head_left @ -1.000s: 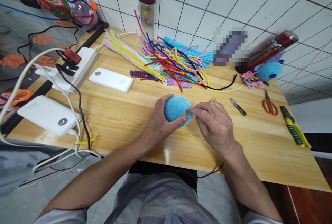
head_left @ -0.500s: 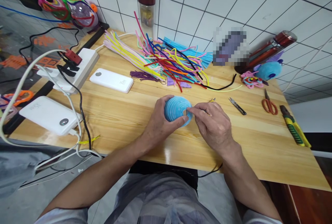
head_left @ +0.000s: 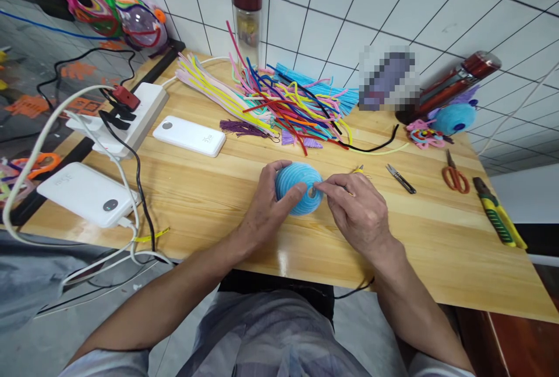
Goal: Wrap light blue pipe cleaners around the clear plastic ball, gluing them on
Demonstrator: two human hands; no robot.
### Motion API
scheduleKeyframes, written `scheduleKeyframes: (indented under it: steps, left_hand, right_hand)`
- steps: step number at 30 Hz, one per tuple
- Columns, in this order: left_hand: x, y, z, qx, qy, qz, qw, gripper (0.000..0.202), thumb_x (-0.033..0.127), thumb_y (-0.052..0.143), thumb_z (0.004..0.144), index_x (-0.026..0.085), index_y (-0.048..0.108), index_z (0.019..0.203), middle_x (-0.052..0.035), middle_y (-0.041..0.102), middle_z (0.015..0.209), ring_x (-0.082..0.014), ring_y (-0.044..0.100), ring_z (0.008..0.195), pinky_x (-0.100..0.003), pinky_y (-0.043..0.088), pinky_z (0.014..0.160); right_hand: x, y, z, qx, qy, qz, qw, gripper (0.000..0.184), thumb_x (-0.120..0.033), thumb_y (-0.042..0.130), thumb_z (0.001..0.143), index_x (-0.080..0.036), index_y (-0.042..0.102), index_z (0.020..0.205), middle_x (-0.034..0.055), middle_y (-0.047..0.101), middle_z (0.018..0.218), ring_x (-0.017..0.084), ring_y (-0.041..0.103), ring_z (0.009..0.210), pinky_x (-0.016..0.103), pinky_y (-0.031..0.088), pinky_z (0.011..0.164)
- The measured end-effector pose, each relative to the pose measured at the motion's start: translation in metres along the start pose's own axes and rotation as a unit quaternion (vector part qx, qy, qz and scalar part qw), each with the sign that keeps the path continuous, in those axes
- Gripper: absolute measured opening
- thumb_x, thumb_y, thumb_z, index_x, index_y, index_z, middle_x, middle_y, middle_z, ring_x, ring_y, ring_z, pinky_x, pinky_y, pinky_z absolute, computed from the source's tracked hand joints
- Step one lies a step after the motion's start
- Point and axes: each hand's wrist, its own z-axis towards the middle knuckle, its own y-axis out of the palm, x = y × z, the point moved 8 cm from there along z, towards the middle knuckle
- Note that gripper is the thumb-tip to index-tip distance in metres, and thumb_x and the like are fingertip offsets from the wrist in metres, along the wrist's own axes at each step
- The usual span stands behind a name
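A light blue ball, wound from fuzzy pipe cleaner in rings, is held above the table in front of me. My left hand wraps around its left side, with the thumb lying across the front near a small round hole. At the right rim of that hole, my right hand pinches with thumb and index finger. Its fingertips touch the ball; whether a loose end is between them is too small to tell. Just behind the right hand, a small yellow-and-metal piece shows, mostly hidden.
Colourful pipe cleaners lie heaped at the back, near a glass bottle. Snips, scissors and green-yellow pliers lie right. White power banks, cables and a power strip occupy the left.
My left thumb has moved up and left on the ball, uncovering more of the hole. The ball has turned slightly. My right hand keeps its pinch at the rim.
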Motion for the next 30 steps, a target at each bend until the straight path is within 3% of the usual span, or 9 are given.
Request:
scheduleKeyframes:
  steps: [8, 12, 15, 19, 22, 30]
  left_hand:
    - [0.004, -0.011, 0.003, 0.058, 0.018, 0.095, 0.994, 0.052, 0.047, 0.075, 0.089, 0.023, 0.051, 0.128, -0.0115, 0.059, 0.135, -0.0308, 0.059, 0.132, -0.052, 0.049, 0.117]
    - [0.002, -0.012, 0.003, 0.054, 0.021, 0.085, 0.995, 0.055, 0.046, 0.074, 0.089, 0.023, 0.048, 0.131, -0.0133, 0.058, 0.140, -0.0312, 0.058, 0.136, -0.052, 0.049, 0.118]
    - [0.007, -0.010, 0.003, 0.048, 0.058, 0.084, 0.994, 0.053, 0.042, 0.071, 0.092, 0.024, 0.048, 0.137, -0.0133, 0.058, 0.147, -0.0309, 0.057, 0.140, -0.052, 0.048, 0.121]
    - [0.018, -0.008, 0.003, 0.033, 0.130, 0.127, 0.983, 0.040, 0.036, 0.064, 0.097, 0.025, 0.057, 0.135, -0.0113, 0.064, 0.141, -0.0288, 0.059, 0.138, -0.050, 0.047, 0.122]
    - [0.018, -0.009, 0.002, 0.034, 0.143, 0.143, 0.979, 0.035, 0.036, 0.063, 0.099, 0.025, 0.059, 0.132, -0.0107, 0.065, 0.137, -0.0278, 0.060, 0.134, -0.050, 0.050, 0.120]
    - [0.019, -0.007, -0.001, 0.022, 0.175, 0.153, 0.972, 0.044, 0.039, 0.070, 0.098, 0.025, 0.055, 0.136, -0.0121, 0.062, 0.142, -0.0291, 0.059, 0.138, -0.051, 0.051, 0.120]
  right_hand:
    - [-0.002, 0.008, 0.001, 0.003, -0.011, 0.016, 1.000, 0.026, -0.005, 0.057, 0.104, -0.021, 0.074, 0.117, 0.0084, 0.079, 0.097, 0.019, 0.072, 0.087, 0.034, 0.059, 0.077]
    - [-0.002, 0.010, 0.000, 0.002, -0.005, 0.027, 1.000, 0.029, -0.005, 0.057, 0.103, -0.022, 0.074, 0.120, 0.0081, 0.080, 0.099, 0.019, 0.073, 0.088, 0.034, 0.060, 0.077]
    - [-0.003, 0.010, 0.000, 0.005, -0.005, 0.028, 1.000, 0.029, -0.005, 0.056, 0.104, -0.023, 0.074, 0.119, 0.0074, 0.080, 0.098, 0.019, 0.074, 0.088, 0.033, 0.061, 0.079]
    - [-0.005, 0.009, 0.001, 0.009, -0.010, 0.022, 1.000, 0.027, -0.005, 0.057, 0.103, -0.021, 0.073, 0.118, 0.0081, 0.080, 0.098, 0.019, 0.074, 0.088, 0.032, 0.060, 0.078]
    - [-0.005, 0.009, 0.002, 0.014, -0.013, 0.023, 1.000, 0.026, -0.004, 0.059, 0.103, -0.020, 0.073, 0.117, 0.0086, 0.080, 0.097, 0.019, 0.074, 0.087, 0.032, 0.061, 0.077]
    - [-0.001, 0.011, 0.000, 0.007, 0.008, 0.076, 0.997, 0.032, -0.004, 0.060, 0.100, -0.022, 0.073, 0.123, 0.0095, 0.079, 0.101, 0.021, 0.076, 0.090, 0.036, 0.064, 0.080]
